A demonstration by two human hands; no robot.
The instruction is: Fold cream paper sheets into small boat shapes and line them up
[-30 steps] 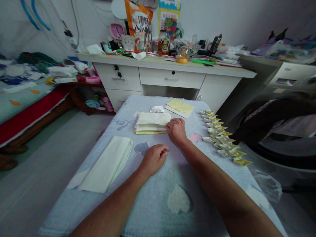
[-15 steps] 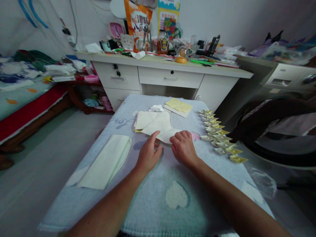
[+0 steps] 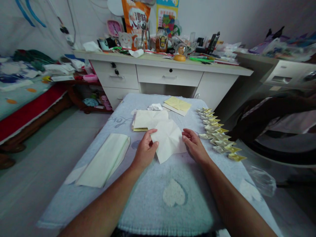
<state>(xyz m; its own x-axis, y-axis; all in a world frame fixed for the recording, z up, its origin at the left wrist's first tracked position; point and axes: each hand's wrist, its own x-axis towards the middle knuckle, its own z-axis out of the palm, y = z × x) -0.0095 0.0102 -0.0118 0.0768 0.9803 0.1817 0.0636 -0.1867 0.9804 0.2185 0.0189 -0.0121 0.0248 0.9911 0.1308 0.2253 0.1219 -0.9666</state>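
A creased pale sheet of paper (image 3: 169,136) lies tilted between my two hands, with fold lines meeting near its middle. My left hand (image 3: 146,146) pinches its left edge, thumb on top and fingers behind. At the opposite edge, the thumb and curled fingers of my right hand (image 3: 195,143) close on the paper. Just beyond lies a stack of pale paper (image 3: 145,118), partly covered by the sheet. Several folded paper boats (image 3: 217,135), white and yellow, stand in a row to the right. A long folded bundle of pale paper (image 3: 105,161) rests on the left.
A blue cloth (image 3: 145,200) with a heart pattern covers the table. Yellow sheets (image 3: 176,104) and a crumpled white paper (image 3: 155,107) lie at its far end. Behind stands a cluttered white desk (image 3: 170,77). A clear plastic bag (image 3: 261,181) hangs by the right edge.
The sheet has come off the stack toward me and turned, showing its creases. My right hand has rotated and shifted right to the sheet's edge; my left hand now grips the other edge.
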